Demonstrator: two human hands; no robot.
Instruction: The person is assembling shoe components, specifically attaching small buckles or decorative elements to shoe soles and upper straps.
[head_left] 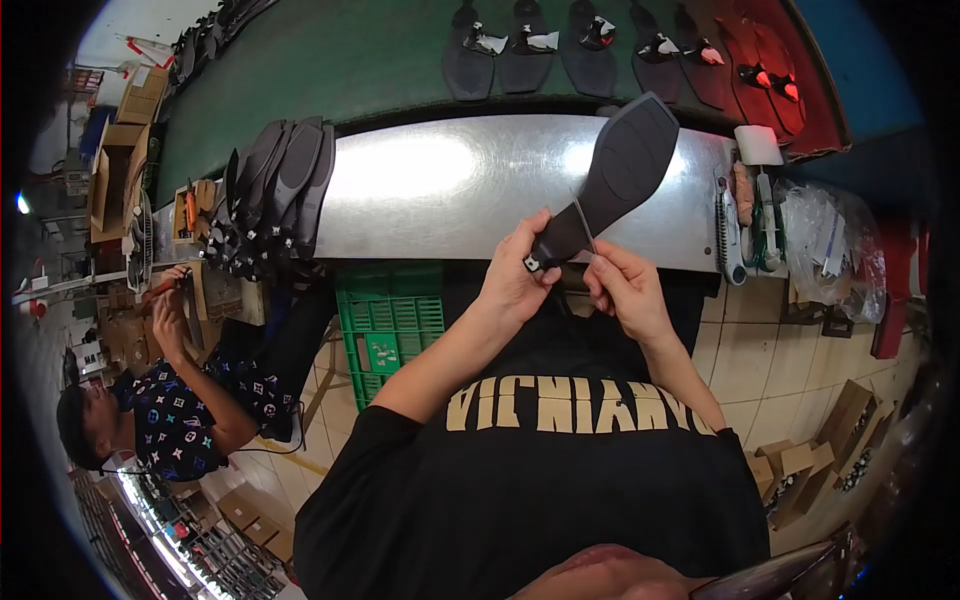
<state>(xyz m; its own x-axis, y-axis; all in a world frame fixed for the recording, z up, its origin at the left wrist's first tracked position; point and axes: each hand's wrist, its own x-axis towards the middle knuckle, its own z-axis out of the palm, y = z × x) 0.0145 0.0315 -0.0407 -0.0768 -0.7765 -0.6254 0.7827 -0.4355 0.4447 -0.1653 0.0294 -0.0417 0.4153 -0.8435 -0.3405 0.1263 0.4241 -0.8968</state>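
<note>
Two hands meet above the front edge of a brushed metal worktable (430, 190) in the head view. The left hand (515, 280) clenches the narrow heel end of a dark, matte shoe sole (615, 175), flat and paddle-shaped, its wide forepart tilting up and to the right over the metal. The right hand (625, 290) pinches a thin grey blade-like strip (583, 222) that touches the sole's waist. A stack of dark soles (275, 190) leans on the table's left end. More soles (590, 45) lie in a row on the green belt (330, 60) beyond. A green plastic crate (390, 330) stands below, and a co-worker's hands (165, 310) work at far left.
</note>
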